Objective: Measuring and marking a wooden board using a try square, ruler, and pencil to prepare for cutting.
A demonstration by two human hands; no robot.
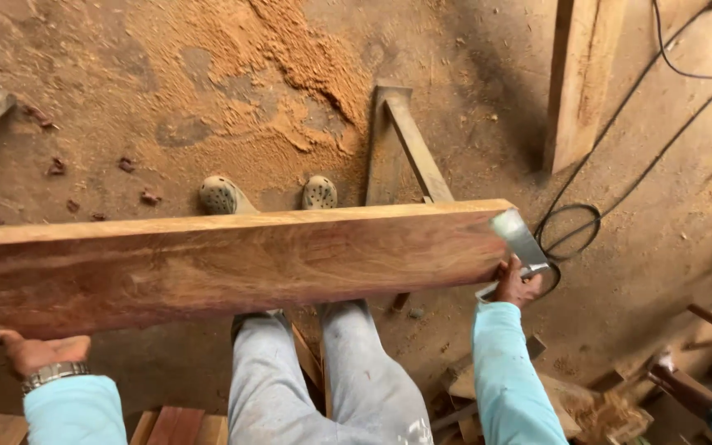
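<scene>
a: where's the plank (232,268) sitting?

b: it's held up across the person's front, running from the far left edge of view to the right, above the knees. it stands on edge, broad reddish face toward the camera, paler top edge away. below it are grey trousers and two perforated clogs (222,196) on the dusty floor (125,99).

a: and the hands?

b: the left hand (39,350) is under the plank's lower edge at the near left, palm up, taking weight. the fingers are tucked beneath the wood, so i can't tell how tightly they curl. a metal watch (53,375) sits on that wrist. the right hand (517,284) is at the plank's right end, fingers wrapped around the handle of a flat metal tool (521,239), its blade lying against the end of the board. it looks blurred, so i can't name the tool.

a: how would the board handle?

b: my guess is heavy and stiff: it's thick, long, dense-looking hardwood, no sag. the sawn faces look rough, so not slippery, though splinters seem likely. best hold is from below near both ends, or around the middle for balance.

a: anything nearby?

b: orange sawdust (290,74) piled far centre, a wooden trestle (401,140) behind the board, an upright beam (578,82) far right, a black cable (570,231) looped on the floor, and offcuts (587,408) near right.
</scene>
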